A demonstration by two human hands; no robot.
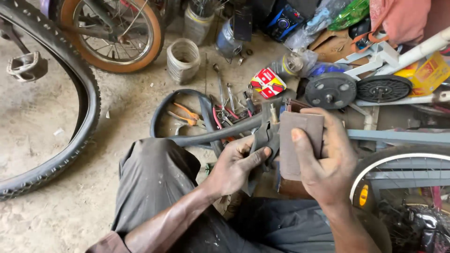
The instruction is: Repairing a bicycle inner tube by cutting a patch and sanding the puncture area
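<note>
bare dirt floor open at left, tyre arcing across, scattered tools crowding ahead

You are looking down at a bare dirt floor, dusty and lit by even daylight. A large black bicycle tyre curves across its left side, a small orange-walled wheel stands behind it, and loose tools and tins litter the ground ahead.
</note>
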